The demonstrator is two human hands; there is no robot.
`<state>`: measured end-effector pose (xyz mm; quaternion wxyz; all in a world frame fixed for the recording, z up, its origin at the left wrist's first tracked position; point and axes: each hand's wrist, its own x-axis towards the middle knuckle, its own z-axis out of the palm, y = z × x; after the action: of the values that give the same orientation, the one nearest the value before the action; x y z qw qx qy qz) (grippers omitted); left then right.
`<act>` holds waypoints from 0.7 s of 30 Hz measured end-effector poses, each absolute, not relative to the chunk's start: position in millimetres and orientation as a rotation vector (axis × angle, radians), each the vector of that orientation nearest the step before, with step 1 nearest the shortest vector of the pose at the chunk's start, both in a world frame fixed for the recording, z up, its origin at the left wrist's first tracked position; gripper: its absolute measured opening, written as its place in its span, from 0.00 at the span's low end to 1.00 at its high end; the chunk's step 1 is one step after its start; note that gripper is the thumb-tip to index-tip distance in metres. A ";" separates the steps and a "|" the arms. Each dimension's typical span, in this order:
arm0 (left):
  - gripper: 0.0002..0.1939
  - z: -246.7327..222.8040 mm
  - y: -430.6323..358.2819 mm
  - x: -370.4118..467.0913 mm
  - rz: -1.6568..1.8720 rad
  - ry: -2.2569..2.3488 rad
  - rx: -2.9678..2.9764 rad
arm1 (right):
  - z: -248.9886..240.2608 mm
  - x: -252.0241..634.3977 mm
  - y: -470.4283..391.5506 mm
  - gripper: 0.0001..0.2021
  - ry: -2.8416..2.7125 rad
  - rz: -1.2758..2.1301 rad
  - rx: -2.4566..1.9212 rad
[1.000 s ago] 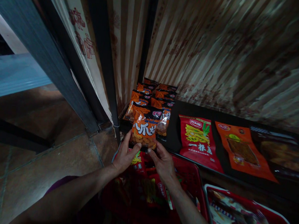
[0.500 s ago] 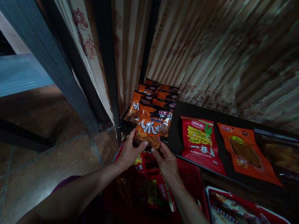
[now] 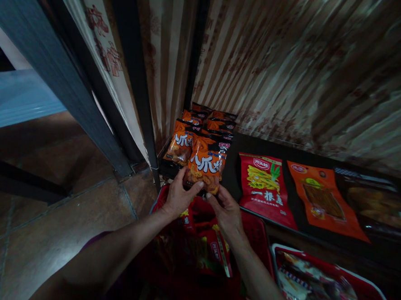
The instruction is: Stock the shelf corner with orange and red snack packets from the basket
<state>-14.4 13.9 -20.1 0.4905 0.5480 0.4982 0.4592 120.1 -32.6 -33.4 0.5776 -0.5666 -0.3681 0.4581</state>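
Between my two hands is an orange and black snack bag (image 3: 206,164), printed with large white characters. My left hand (image 3: 180,192) grips its lower left corner, thumb on the front. On the lower right corner, my right hand (image 3: 226,212) pinches it with the thumb in front. The bag leans over the front of the right row of matching bags. Beside it on the left stands another orange bag (image 3: 181,142), with several more behind in two rows on the dark shelf (image 3: 231,179).
Right along the shelf lie a red snack bag (image 3: 265,185), an orange packet (image 3: 325,198) and a dark packet (image 3: 377,201). Below my hands is a red basket (image 3: 261,235) holding red bags; a second basket (image 3: 378,287) holds white packets. A metal post (image 3: 137,73) rises at left.
The held bag has shifted a little right, against the right row, so the left front bag shows more fully. Both hands still grip it. The view has shifted slightly.
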 end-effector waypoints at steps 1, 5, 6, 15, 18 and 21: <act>0.30 -20.3 13.5 -14.4 1.118 1.184 1.340 | -33.5 120.9 -33.1 0.27 -0.864 1.072 -1.322; 0.29 -20.1 13.0 -13.8 1.141 1.116 1.351 | -34.9 124.3 -33.5 0.28 -0.864 1.071 -1.307; 0.29 -19.9 13.3 -13.1 1.146 1.106 1.348 | -35.1 125.3 -33.2 0.28 -0.864 1.060 -1.303; 0.30 -20.0 17.6 -2.1 1.204 1.099 1.362 | -31.7 134.4 -29.6 0.28 -0.923 0.950 -1.301; 0.29 -23.4 17.9 -1.3 1.182 1.080 1.370 | -31.8 134.2 -30.4 0.27 -0.908 0.970 -1.307; 0.30 -28.1 17.9 -2.3 1.175 1.073 1.376 | -32.6 133.3 -31.4 0.27 -0.896 0.988 -1.310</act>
<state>-2.3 17.9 -28.1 0.4960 0.5680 0.4430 0.4849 133.3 -31.4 -32.6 0.5940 -0.5639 -0.3854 0.4250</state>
